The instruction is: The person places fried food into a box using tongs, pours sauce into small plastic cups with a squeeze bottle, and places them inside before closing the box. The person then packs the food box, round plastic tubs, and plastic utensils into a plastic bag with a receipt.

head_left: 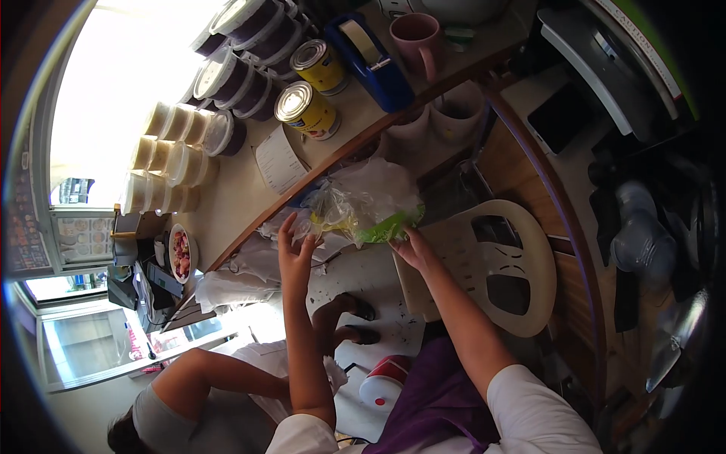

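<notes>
Clear plastic bags (370, 189) with a bright green part and some yellow hang by the counter's edge in front of me. My right hand (412, 250) grips the green lower edge of the bags, its fingertips closed on the plastic. To their left is my left hand (296, 250), raised with thumb and fingers apart. Its fingertips are beside the clear plastic, and I cannot tell whether they touch it. Below my hands and to the left, white plastic bags (238, 287) bulge under the counter.
On the counter (227, 204) stand stacked lidded tubs (170, 159), two yellow cans (306, 110), a blue tape dispenser (370, 64) and a pink mug (416, 45). A beige plastic chair (529, 265) stands to the right. Another person (219, 401) sits close at my left.
</notes>
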Available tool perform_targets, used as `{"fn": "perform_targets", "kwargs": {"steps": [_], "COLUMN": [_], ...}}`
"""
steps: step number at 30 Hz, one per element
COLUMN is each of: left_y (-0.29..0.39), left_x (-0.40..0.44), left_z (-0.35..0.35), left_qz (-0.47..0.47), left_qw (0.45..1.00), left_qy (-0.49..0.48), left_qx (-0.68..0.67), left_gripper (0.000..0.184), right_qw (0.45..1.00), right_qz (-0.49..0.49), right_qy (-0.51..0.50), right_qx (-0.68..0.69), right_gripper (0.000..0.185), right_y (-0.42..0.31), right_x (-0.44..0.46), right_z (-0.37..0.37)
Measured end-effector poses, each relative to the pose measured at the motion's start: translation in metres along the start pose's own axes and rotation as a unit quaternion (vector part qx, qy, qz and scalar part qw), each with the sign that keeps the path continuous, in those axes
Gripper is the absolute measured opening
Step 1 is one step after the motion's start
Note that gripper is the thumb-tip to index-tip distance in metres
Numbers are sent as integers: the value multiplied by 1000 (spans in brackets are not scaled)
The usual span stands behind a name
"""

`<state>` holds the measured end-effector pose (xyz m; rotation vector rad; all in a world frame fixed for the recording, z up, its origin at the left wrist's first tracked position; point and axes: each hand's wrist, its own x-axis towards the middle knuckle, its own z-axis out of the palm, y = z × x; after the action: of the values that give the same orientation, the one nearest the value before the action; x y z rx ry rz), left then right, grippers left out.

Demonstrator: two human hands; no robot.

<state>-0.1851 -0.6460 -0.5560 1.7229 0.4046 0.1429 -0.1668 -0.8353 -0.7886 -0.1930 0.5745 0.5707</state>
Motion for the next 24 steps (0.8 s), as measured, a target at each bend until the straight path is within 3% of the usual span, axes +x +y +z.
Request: {"fn": "perform_targets", "kwargs": {"steps": [3,6,8,10,11,13,15,17,19,21,22,24], "left_y": [-13,-43,-55,-73,-90,-98,-98,-99,-91,-64,-53,-15], "left_x": [-17,-42,-70,-98,-113,-132,-145,-161,-183,-198,-210,-226], "left_z": [-1,-15,-9,-8,-5,6,9,9,22,29,37,55], "left_qz": [-80,-127,-162,-204,-183,-201,-278,-271,-284,-292,-311,-360], "left_qw": [995,955,925,922,948,954,910,921,917,883,873,833], "left_qy": [14,76,133,85,87,61,3,-51,-105,-255,-272,-358], "left_qx": [-57,-257,-317,-319,-244,-216,-309,-277,-260,-264,-259,-222], "left_gripper": [38,37,41,45,48,51,51,55,61,56,56,67], "right_qw": [998,996,994,996,997,999,999,995,989,980,977,948], "right_qz": [11,10,41,57,66,26,11,9,-26,-42,-22,-1], "right_qy": [27,49,49,28,18,14,35,87,125,184,197,223], "right_qx": [49,74,88,57,42,20,-8,-42,-71,-71,-84,-227], "right_gripper": [40,42,43,45,46,55,57,54,67,55,47,38], "right_y": [3,-2,2,2,3,2,3,-1,2,7,10,3], "right_x": [-3,-5,8,5,4,-9,-21,-37,-54,-83,-103,-183], "right_z": [-6,-15,-40,-48,-50,-42,-38,-46,-73,-112,-136,-138]}}
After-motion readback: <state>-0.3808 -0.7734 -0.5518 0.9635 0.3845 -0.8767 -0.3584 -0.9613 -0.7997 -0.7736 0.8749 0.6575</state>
